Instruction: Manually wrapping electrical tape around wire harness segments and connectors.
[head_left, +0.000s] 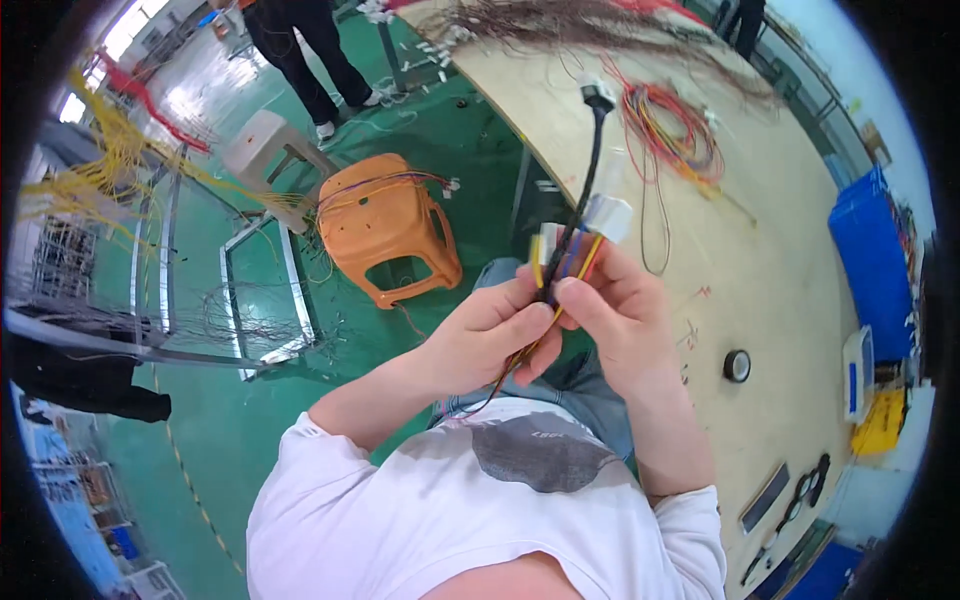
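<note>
In front of my body, both hands hold a wire harness (592,165). Its black sheathed cable rises from between my fingers to a dark connector with a whitish end. My left hand (487,325) pinches the bundle from the left, thumb on top. On the other side, my right hand (627,318) has thumb and fingers closed on the same bundle. Yellow, blue, red and brown wires fan out just above the thumbs, near a white connector (608,218). Thin dark wires trail below my left hand towards my lap. My fingers partly cover the middle of the bundle.
A wooden table (770,270) on the right carries coiled red and yellow wires (672,130), a black tape roll (736,366) and a phone (765,497). Blue bins (875,260) line its far side. An orange stool (380,215) stands left; a person (305,55) stands beyond.
</note>
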